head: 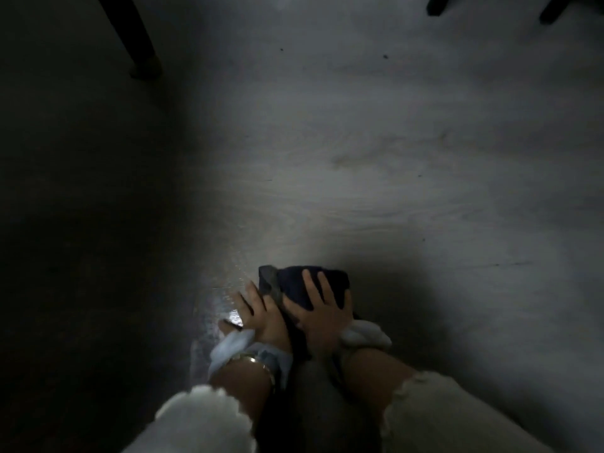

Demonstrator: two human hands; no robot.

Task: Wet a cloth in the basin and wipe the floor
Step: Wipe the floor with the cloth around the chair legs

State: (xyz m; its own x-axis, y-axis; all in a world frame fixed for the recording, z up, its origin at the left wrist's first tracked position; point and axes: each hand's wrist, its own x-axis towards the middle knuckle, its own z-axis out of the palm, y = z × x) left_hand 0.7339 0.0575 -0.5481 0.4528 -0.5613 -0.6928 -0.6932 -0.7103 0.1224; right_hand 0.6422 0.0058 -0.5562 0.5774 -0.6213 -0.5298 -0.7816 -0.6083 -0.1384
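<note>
A dark cloth (295, 282) lies bunched on the grey floor (359, 142) near the bottom centre of the dim view. My right hand (322, 313) presses flat on top of it, fingers spread over the fabric. My left hand (258, 313) rests beside it on the floor, fingers apart, its fingertips touching the cloth's left edge. Both wrists wear pale bands, and a gold bracelet (258, 362) sits on the left forearm. The floor shines wet (228, 308) just left of my left hand. No basin is in view.
A dark furniture leg (137, 44) stands at the upper left. Two more dark legs (438, 4) show at the top right edge. The left side lies in deep shadow. Small dark specks (385, 56) and a faint brownish smear (343, 160) mark the floor ahead.
</note>
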